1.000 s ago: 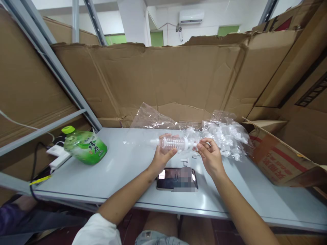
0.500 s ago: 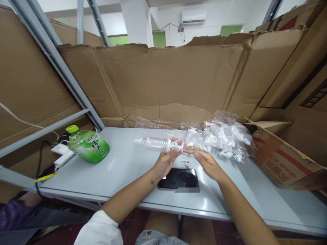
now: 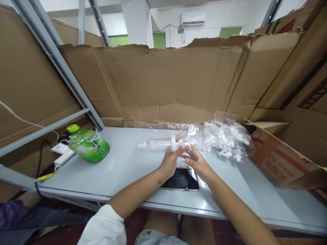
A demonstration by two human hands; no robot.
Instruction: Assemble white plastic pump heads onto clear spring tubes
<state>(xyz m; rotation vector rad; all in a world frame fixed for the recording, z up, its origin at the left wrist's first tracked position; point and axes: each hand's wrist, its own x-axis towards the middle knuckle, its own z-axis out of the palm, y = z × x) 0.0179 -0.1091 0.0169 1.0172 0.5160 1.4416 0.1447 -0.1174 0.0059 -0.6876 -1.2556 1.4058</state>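
A clear plastic syringe [image 3: 160,145] with a white pointed tip and dark markings lies level above the table, its tip to the left. My left hand [image 3: 171,161] is closed around its white collar and plunger end. Fingers of my right hand [image 3: 200,165] are bent around the plunger's right end, thumb below; their exact contact is partly hidden. Just under my hands is a black phone [image 3: 180,179], partly covered by my left wrist. Behind them, a clear plastic bag [image 3: 226,137] holds several white plastic parts.
On the left stands a green tea bottle [image 3: 89,144], tilted, beside white power adapters [image 3: 62,153] and cables. A cardboard box [image 3: 283,160] sits at the right. Cardboard sheets [image 3: 166,81] wall off the back of the grey table [image 3: 120,177].
The syringe and my left hand have shifted slightly right. My right hand's fingers, flat against the plunger end before, are now bent around it.
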